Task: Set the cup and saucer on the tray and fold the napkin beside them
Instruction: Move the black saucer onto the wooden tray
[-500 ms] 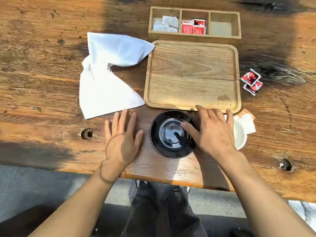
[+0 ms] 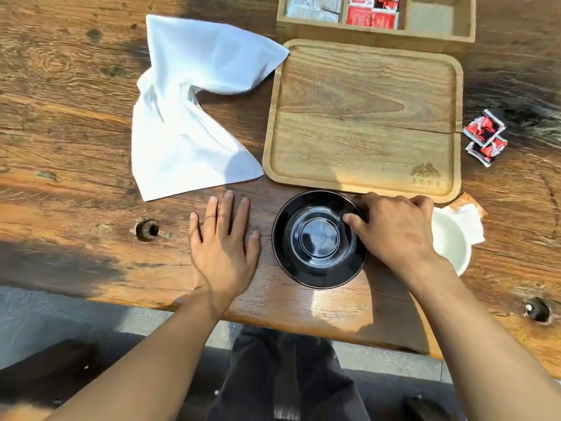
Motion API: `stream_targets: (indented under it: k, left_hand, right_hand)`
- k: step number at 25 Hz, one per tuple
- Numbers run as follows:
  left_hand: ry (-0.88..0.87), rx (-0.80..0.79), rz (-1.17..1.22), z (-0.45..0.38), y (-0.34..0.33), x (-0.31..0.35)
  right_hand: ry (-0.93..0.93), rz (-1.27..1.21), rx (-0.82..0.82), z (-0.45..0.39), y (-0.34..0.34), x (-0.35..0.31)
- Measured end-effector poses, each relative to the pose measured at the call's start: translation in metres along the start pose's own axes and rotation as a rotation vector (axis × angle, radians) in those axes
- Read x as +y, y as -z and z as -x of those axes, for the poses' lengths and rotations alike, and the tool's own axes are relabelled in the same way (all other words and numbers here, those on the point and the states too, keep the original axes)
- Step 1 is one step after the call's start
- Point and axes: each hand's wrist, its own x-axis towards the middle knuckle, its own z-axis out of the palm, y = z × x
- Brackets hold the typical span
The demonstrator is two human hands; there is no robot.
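Note:
A black glossy saucer [image 2: 315,241] lies on the wooden table just in front of the empty wooden tray [image 2: 364,117]. My right hand [image 2: 394,232] grips the saucer's right rim, thumb on top and fingers curled at its far edge. My left hand [image 2: 221,238] rests flat on the table left of the saucer, fingers apart, holding nothing. A white cup [image 2: 452,241] stands to the right, partly hidden behind my right hand. The white napkin [image 2: 188,110] lies crumpled and unfolded left of the tray.
A wooden organiser box [image 2: 437,19] with white and red sachets sits behind the tray. Two loose red sachets [image 2: 485,138] lie right of the tray, and a torn packet [image 2: 467,211] by the cup. The table's front edge runs just below my wrists.
My right hand's fingers have curled from lying flat over the saucer's rim into a grip on it. The view has shifted slightly closer. My left hand stays flat.

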Motion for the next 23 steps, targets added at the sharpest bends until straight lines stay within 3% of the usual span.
stream_targets:
  k: [5,12,23]
  left_hand:
    - [0.001,-0.06,0.009,-0.001,0.004,-0.001]
    - [0.009,-0.102,-0.008,-0.002,0.008,0.0]
    - [-0.001,-0.102,-0.008,-0.003,0.012,0.001]
  right_hand:
    - [0.012,-0.04,-0.016,-0.008,0.0,0.003]
    - [0.038,-0.071,-0.163,-0.017,0.009,0.008]
    - [-0.015,-0.356,-0.26,-0.02,0.033,0.023]
